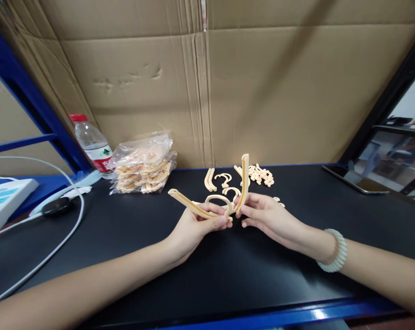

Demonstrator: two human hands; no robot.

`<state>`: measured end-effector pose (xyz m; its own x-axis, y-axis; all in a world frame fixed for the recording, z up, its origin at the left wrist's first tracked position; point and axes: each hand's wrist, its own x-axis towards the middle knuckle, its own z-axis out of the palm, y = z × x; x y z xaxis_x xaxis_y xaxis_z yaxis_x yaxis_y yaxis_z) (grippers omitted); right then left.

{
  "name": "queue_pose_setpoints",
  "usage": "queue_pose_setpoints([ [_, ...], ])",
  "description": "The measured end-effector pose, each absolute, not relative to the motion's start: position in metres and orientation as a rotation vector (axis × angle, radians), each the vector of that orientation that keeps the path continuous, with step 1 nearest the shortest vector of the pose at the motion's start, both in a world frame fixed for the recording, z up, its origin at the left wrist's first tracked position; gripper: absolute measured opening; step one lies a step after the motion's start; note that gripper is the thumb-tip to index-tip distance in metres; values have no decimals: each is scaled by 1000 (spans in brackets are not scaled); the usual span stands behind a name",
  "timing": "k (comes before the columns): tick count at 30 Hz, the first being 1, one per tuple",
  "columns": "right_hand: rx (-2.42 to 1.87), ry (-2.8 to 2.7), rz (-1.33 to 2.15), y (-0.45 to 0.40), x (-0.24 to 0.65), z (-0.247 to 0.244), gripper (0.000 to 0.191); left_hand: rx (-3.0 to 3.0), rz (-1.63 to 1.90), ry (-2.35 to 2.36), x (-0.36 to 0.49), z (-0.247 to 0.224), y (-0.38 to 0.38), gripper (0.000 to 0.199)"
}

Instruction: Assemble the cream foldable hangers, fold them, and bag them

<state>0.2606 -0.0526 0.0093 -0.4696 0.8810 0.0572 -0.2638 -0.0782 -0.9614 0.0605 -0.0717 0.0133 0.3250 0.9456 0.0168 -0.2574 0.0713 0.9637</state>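
My left hand (pixel 197 227) is closed on a beige curved arm piece (pixel 188 203), which slants up to the left, and on the base of a beige hook (pixel 221 198). My right hand (pixel 267 215) pinches a second beige arm piece (pixel 244 181) that stands nearly upright. The lower ends of the two arm pieces come close together at the hook's base; fingers partly hide whether they are joined. Behind my hands, loose hooks (pixel 224 178), a pair of arm pieces (pixel 210 179) and a pile of small beige parts (pixel 261 175) lie on the black table (pixel 207 284).
At the back left are clear bags of beige pieces (pixel 144 169) and a bottle (pixel 94 144). A white cable (pixel 77 220), a black plug (pixel 56 207) and a white box (pixel 8 201) lie left. A dark tablet-like object (pixel 355 179) is at right. Cardboard (pixel 279 82) stands behind.
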Motion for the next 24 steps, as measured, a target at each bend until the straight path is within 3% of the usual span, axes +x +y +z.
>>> queue_pose_setpoints([
  [24,-718,-1534,1520,-60,253,15,17,1276,1010,780,61,18,-73,10],
])
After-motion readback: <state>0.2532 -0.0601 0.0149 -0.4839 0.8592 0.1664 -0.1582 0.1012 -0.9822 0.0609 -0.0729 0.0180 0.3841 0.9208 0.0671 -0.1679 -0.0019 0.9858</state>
